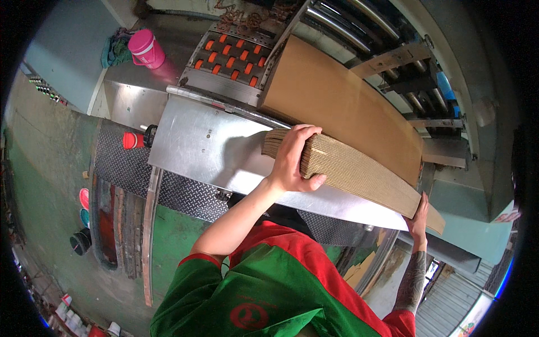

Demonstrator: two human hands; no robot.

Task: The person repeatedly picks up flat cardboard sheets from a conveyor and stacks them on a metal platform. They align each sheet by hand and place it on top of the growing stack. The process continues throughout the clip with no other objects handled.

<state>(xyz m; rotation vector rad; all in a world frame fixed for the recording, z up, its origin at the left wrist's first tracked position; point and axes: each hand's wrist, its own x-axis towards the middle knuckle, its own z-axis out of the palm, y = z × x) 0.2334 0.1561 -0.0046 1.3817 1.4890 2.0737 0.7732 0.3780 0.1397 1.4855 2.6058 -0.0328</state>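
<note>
A thick stack of flat corrugated cardboard sheets (356, 177) lies lengthwise across the metal table (191, 140), its fluted edges facing me. My left hand (293, 160) is closed over the stack's left end, fingers over the top and thumb on the near side. At the right end, my right hand (417, 218) grips the stack's near corner, with part of its fingers hidden. Right behind this stack, a big block of brown cardboard (342, 101) rests against the machine.
Orange rollers (231, 60) sit in a plate behind the table. A pink lidded cup (147, 49) stands at the back left, beside a dark green cloth (118, 49). Steel rollers (342, 25) run at the upper right. A red knob (133, 140) juts from the table's left end.
</note>
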